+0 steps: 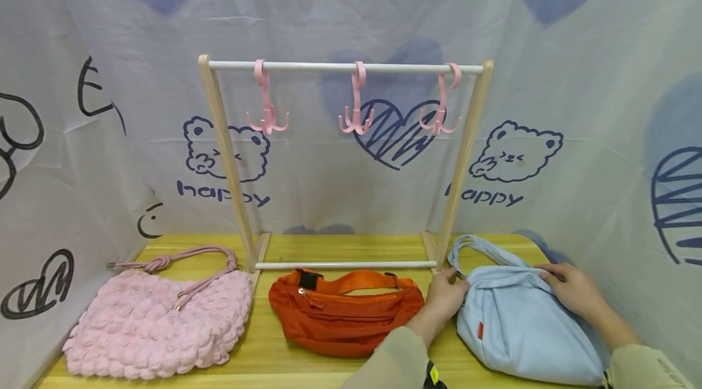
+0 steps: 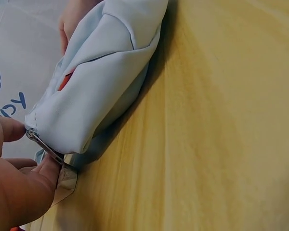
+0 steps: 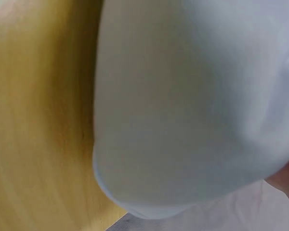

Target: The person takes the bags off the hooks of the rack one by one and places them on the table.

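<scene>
A light blue fabric bag (image 1: 526,328) with a small red tag lies on the right of the wooden table, its strap (image 1: 482,246) looped up behind it. My left hand (image 1: 446,294) pinches the bag's upper left corner. The left wrist view shows thumb and fingers about that corner, beside a metal zipper piece (image 2: 43,144). At the upper right edge of the bag, my right hand (image 1: 576,291) grips the fabric; some fingertips are hidden behind it. Pale blue cloth (image 3: 183,110) fills most of the right wrist view, with only part of the hand at its edge.
An orange-red waist bag (image 1: 345,322) lies in the middle, close to my left forearm. A pink puffy bag (image 1: 159,328) is at the left. Behind stands a rack with a white rail (image 1: 312,66) carrying three pink hooks (image 1: 358,102). Printed cloth (image 1: 340,5) surrounds the table.
</scene>
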Demonstrator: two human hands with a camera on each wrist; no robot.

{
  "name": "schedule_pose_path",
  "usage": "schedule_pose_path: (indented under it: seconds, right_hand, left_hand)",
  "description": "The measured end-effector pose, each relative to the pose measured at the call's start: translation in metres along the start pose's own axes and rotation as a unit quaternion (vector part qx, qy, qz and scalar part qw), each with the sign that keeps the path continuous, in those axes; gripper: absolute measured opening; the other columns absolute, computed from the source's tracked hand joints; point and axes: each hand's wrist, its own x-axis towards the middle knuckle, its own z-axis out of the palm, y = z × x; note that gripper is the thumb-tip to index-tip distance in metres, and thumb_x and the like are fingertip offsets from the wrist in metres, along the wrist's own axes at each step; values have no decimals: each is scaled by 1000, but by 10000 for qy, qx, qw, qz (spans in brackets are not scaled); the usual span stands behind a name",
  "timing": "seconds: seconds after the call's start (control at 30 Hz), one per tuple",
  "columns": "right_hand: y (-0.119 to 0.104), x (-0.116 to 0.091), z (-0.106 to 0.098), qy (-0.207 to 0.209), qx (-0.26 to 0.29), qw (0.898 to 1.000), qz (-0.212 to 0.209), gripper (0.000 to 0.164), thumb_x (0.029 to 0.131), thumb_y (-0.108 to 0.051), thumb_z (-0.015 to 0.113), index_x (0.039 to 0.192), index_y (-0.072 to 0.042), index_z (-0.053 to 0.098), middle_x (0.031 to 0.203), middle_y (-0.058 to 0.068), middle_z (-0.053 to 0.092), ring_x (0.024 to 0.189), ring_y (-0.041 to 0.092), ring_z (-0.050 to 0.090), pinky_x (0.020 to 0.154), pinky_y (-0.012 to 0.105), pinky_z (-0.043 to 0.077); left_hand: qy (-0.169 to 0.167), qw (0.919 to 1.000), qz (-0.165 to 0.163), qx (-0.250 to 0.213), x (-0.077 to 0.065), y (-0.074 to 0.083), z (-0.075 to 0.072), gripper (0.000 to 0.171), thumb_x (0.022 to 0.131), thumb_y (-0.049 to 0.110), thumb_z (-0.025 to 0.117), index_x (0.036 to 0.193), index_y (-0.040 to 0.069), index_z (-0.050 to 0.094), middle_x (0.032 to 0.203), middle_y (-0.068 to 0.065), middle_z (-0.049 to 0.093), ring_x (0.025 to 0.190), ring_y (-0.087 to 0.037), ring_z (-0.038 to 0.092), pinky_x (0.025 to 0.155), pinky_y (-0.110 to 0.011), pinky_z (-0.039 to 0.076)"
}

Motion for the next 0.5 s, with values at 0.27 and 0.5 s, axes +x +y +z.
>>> schedule_pose_path:
  seconds: [0.27, 0.5]
  right_hand:
    - [-7, 1, -6, -317, 30, 9995, 87, 43, 110, -21, 49, 132, 15, 60, 128, 42, 57, 118, 63, 52, 92, 69, 46]
    - [-17, -1, -15, -381, 227, 9989, 180, 54, 113, -34, 44, 141, 11, 55, 142, 43, 48, 128, 65, 43, 98, 72, 42]
  left_hand:
    - [44, 9999, -112, -99, 1, 3, -2, 45, 94, 9, 69, 136, -5, 64, 136, -20, 66, 133, -36, 56, 113, -49, 46]
    - [253, 9992, 236, 197, -1, 21, -7, 49, 89, 11, 69, 137, 0, 66, 129, -18, 69, 123, -30, 63, 106, -44, 51]
